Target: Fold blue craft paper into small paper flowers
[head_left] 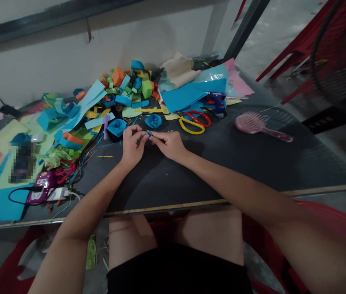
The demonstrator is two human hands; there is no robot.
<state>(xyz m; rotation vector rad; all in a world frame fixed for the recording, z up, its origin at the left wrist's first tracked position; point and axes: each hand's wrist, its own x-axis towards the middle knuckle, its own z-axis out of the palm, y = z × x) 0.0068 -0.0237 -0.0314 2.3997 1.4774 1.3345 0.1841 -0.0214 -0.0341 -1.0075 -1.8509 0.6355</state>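
Observation:
Between the fingertips of both hands is a small blue paper piece [149, 133], mostly covered by the fingers. My left hand [133, 143] pinches it from one side, and my right hand [169, 143] pinches it from the other. Just beyond the hands lies a folded blue paper shape [153, 121]. Another blue paper shape [117, 128] rests close to my left hand. To the right of it all, scissors with yellow and red handles [193, 124] lie near my right hand.
Colourful folded papers [124, 87] pile up against the wall. Blue sheets [188, 96] lie at the back. A pink hairbrush [252, 123] lies on the right of the dark table [216, 159]. A purple power strip [42, 185] and a pixelated dark object [22, 162] are left. A fan [341, 57] stands right.

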